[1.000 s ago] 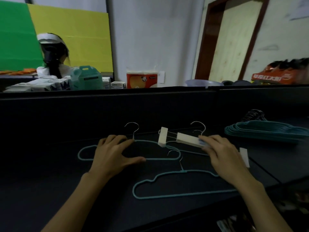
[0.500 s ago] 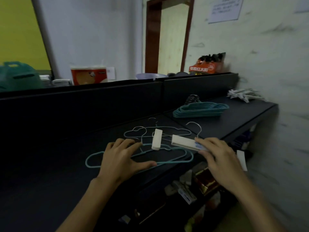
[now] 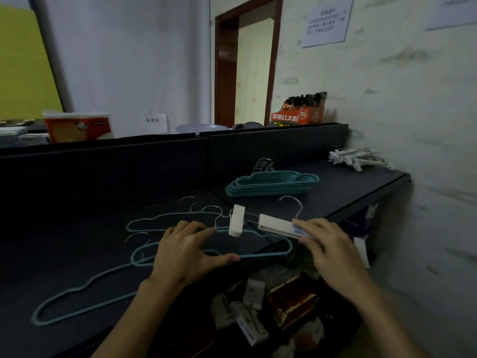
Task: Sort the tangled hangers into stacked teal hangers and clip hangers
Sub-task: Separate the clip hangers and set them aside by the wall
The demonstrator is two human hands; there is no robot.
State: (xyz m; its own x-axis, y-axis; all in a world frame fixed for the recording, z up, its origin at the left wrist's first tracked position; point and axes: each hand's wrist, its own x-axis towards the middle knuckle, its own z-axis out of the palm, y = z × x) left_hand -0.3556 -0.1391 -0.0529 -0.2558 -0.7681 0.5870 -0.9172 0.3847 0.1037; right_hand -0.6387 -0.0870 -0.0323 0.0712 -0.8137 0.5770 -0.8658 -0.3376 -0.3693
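My right hand [image 3: 333, 251] grips a white clip hanger [image 3: 277, 225] by its right end, lifted a little above the dark shelf [image 3: 335, 200]. One white clip [image 3: 236, 220] dangles from its wire at the left. My left hand [image 3: 185, 250] lies over a teal hanger [image 3: 258, 254], thumb under its lower bar and fingers over its top. Another teal hanger [image 3: 165, 218] lies behind it and a third [image 3: 77, 293] at the near left. A stack of teal hangers [image 3: 271, 184] sits behind on the right. A pile of white clip hangers [image 3: 356, 158] lies at the far right end.
The shelf's front edge runs just under my hands; below it lie boxes and packets [image 3: 289, 303]. A dark back panel [image 3: 154, 166] rises behind the shelf. A wall stands close on the right. An orange snack box [image 3: 296, 115] sits on top of the panel.
The view has swung right, bringing the shelf's right end and the clip hanger pile into sight. Both hands keep their hold on the teal hanger and the clip hanger.
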